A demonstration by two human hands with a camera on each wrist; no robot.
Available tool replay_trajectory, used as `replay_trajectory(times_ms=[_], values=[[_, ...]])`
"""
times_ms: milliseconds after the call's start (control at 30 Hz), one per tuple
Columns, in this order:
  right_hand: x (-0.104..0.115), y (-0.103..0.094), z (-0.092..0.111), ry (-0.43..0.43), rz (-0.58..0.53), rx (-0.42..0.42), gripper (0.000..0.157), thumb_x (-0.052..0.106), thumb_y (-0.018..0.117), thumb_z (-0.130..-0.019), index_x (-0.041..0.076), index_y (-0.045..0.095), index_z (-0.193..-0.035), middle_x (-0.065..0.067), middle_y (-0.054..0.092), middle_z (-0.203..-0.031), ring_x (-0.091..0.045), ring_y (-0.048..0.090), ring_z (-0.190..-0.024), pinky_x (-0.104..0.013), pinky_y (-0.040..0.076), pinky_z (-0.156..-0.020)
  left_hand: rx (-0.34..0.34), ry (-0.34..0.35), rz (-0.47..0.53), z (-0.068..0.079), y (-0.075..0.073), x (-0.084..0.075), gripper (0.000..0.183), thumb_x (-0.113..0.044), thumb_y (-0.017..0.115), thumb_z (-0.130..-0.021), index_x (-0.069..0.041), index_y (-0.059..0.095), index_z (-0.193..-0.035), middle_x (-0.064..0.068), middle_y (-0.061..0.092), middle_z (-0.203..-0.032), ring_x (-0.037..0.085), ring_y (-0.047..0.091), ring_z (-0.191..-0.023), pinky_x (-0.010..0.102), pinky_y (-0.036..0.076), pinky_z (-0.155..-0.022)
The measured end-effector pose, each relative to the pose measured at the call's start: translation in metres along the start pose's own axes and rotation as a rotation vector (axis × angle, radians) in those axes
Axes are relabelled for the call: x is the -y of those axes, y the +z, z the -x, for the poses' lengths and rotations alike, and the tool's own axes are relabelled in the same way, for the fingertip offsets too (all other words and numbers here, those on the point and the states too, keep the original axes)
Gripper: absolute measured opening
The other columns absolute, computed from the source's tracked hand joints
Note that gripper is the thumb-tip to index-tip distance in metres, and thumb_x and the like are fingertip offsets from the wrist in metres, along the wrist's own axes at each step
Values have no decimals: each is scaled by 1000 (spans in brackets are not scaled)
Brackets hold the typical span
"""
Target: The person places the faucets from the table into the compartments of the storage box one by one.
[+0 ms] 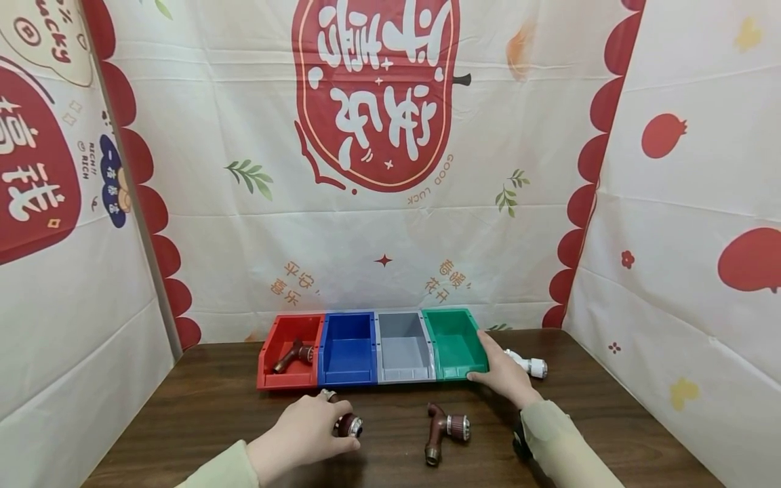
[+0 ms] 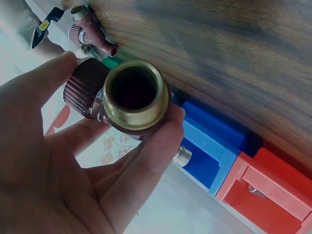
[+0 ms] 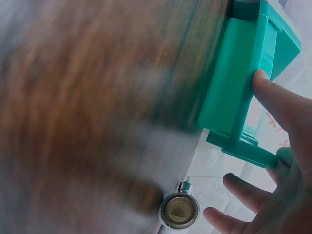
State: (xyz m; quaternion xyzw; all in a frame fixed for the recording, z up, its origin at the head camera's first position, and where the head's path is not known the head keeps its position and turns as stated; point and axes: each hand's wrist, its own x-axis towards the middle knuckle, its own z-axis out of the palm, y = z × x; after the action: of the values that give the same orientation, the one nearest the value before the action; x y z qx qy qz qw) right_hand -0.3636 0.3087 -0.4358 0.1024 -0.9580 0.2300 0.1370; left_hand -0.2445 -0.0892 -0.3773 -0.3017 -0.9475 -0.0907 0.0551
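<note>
My left hand (image 1: 308, 425) grips a brown faucet (image 1: 349, 425) above the table, in front of the blue bin (image 1: 348, 371). In the left wrist view the faucet's brass threaded end (image 2: 135, 118) faces the camera, beside a ribbed brown knob (image 2: 87, 87). At the right, my right hand (image 1: 503, 371) holds the front right corner of the green bin (image 1: 454, 372), its thumb (image 3: 273, 95) on the front rim. The other fingers spread along the outer side. A white faucet (image 1: 535, 367), partly hidden, lies behind that hand.
A second brown faucet (image 1: 438, 434) lies on the wooden table (image 1: 390, 468) between the hands. Another one (image 1: 295, 354) sits in the red bin (image 1: 287, 381). A grey bin (image 1: 405, 374) stands between blue and green. Printed cloth (image 1: 378, 237) hangs behind the bins and at both sides.
</note>
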Motion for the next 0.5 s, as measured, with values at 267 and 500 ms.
replay_trajectory(times_ms=[267,500], values=[[1,0,0,6,5,7,96,30,79,-81,2,21,-153,-25,28,-153,-44,42,-129,-64,40,-94,-12,14,5,-1,0,1,39,-53,73,-78,-21,68,-101,-5,58,-82,10,50,-68,27,41,-52],[1,-1,1,4,3,2,96,30,79,-81,2,21,-153,-25,28,-153,-44,43,-128,-64,40,-94,-13,16,21,-2,-2,2,38,-55,72,-78,-22,68,-97,-8,55,-78,8,47,-66,26,38,-51]])
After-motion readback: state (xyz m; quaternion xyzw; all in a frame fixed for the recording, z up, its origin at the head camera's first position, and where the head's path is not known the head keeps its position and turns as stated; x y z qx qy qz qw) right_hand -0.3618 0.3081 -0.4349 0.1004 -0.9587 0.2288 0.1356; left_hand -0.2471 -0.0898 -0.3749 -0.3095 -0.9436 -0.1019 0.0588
